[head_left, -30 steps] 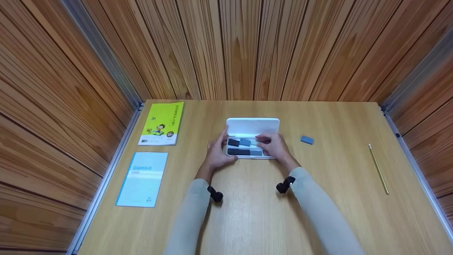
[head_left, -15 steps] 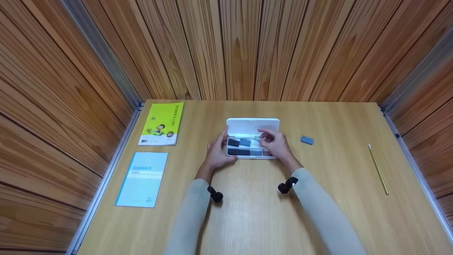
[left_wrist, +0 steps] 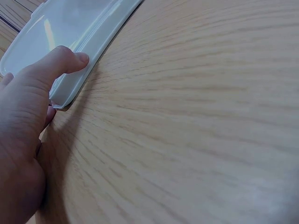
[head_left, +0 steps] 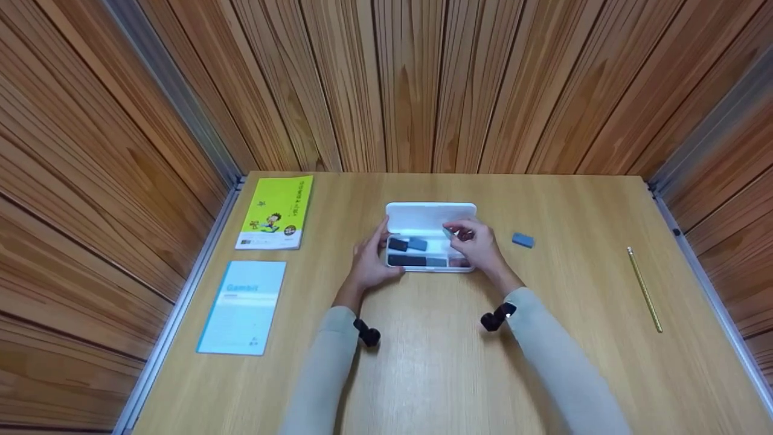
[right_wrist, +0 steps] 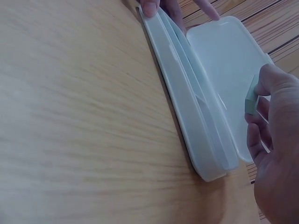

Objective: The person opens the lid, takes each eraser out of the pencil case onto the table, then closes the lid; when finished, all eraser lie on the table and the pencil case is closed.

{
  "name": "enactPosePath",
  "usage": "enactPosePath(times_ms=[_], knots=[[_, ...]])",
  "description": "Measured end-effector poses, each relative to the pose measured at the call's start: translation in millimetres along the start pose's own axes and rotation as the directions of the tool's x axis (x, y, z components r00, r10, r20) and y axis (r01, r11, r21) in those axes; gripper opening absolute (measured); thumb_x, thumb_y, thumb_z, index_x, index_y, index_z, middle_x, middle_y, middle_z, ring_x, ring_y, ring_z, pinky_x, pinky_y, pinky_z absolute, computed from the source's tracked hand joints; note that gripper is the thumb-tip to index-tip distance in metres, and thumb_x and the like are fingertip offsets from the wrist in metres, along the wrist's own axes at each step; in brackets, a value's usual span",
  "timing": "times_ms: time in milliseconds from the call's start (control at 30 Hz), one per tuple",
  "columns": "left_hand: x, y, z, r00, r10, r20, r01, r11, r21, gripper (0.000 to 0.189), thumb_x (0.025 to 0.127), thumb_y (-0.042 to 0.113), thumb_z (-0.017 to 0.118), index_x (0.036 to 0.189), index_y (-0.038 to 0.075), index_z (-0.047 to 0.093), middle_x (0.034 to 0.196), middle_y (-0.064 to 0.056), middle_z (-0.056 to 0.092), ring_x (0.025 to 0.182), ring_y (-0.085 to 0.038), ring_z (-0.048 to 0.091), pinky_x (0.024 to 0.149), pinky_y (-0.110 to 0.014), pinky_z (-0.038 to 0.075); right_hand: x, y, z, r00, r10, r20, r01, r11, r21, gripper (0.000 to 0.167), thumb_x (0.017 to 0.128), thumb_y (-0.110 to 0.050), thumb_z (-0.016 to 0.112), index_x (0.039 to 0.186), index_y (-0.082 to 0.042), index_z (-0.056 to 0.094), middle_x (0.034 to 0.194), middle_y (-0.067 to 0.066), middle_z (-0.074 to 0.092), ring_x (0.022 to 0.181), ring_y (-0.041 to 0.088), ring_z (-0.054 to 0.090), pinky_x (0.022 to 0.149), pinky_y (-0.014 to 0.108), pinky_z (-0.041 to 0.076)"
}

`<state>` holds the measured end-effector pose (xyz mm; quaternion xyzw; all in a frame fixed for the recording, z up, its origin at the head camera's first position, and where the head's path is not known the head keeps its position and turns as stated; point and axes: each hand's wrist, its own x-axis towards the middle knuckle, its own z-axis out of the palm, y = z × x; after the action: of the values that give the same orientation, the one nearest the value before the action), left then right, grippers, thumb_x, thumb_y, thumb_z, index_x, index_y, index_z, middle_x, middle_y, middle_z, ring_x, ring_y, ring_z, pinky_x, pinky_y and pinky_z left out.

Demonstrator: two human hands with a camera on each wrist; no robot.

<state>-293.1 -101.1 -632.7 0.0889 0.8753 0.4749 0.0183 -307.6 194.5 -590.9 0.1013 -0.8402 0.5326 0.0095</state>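
An open white pencil case [head_left: 426,217] lies on the table with its lid tipped back. My left hand [head_left: 369,261] grips its left end, and in the left wrist view the thumb [left_wrist: 70,63] presses on the front rim. Over the right part of the case, my right hand [head_left: 480,246] pinches a small pale green eraser [right_wrist: 252,97] between thumb and fingers. Inside the case sit a small dark block [head_left: 397,244], a blue block [head_left: 417,244] and a long dark block with a grey-blue end [head_left: 407,260]. The right hand partly hides the case's right end.
A blue eraser [head_left: 523,240] lies right of the case. Farther right is a gold pencil [head_left: 645,290]. On the left lie a yellow-green book [head_left: 272,208] and a light blue notebook [head_left: 244,311]. Wood-panelled walls [head_left: 410,84] stand around the table [head_left: 435,362].
The right hand has lifted the pale green eraser up from the case's upper compartment and shifted slightly right. The left hand stays in place on the case.
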Motion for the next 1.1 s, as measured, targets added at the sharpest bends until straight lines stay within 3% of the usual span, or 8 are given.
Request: enactPosePath(times_ms=[300, 633, 833, 1100], knots=[[-0.5, -0.8, 0.7, 1.000, -0.003, 0.000, 0.003, 1.000, -0.003, 0.128, 0.083, 0.028, 0.099, 0.180, 0.045, 0.018, 0.162, -0.002, 0.063, 0.156, -0.027, 0.053, 0.142, -0.066, 0.009, -5.3, 9.3, -24.3, 0.999, -0.018, -0.049, 0.018, 1.000, -0.005, 0.032, 0.106, -0.003, 0.069, 0.136, -0.006, 0.079, 0.127, 0.019, 0.068, 0.110, 0.022, 0.063, 0.091, 0.013, 0.050], [1.2, -3.0, 0.8, 1.000, 0.014, -0.002, -0.014, 1.000, -0.008, 0.128, 0.081, 0.027, 0.100, 0.181, 0.041, 0.020, 0.161, -0.004, 0.065, 0.152, -0.027, 0.055, 0.139, -0.065, 0.013, -17.9, 29.9, -65.1, 0.988, -0.024, -0.153, 0.022, 1.000, -0.013, 0.030, 0.102, 0.003, 0.071, 0.131, 0.001, 0.078, 0.125, 0.024, 0.069, 0.101, 0.012, 0.058, 0.085, 0.012, 0.048], [1.7, -3.9, 0.8, 1.000, 0.018, 0.003, -0.018, 1.000, 0.001, 0.127, 0.082, 0.028, 0.100, 0.181, 0.040, 0.021, 0.161, -0.003, 0.064, 0.152, -0.027, 0.054, 0.139, -0.064, 0.015, -31.6, 48.5, -92.6, 0.984, -0.008, -0.177, -0.007, 0.997, -0.079, 0.030, 0.106, -0.001, 0.069, 0.135, 0.002, 0.076, 0.126, 0.022, 0.068, 0.101, 0.009, 0.056, 0.084, 0.009, 0.045], [0.5, -2.3, 0.5, 1.000, 0.002, 0.000, -0.002, 1.000, 0.005, 0.128, 0.082, 0.027, 0.100, 0.181, 0.042, 0.020, 0.160, -0.003, 0.064, 0.153, -0.026, 0.054, 0.140, -0.063, 0.013, -50.3, 67.4, -126.7, 0.974, 0.035, -0.226, -0.057, 0.994, -0.091, 0.029, 0.106, -0.002, 0.070, 0.134, 0.002, 0.077, 0.122, 0.017, 0.065, 0.099, 0.002, 0.056, 0.084, 0.007, 0.047]])
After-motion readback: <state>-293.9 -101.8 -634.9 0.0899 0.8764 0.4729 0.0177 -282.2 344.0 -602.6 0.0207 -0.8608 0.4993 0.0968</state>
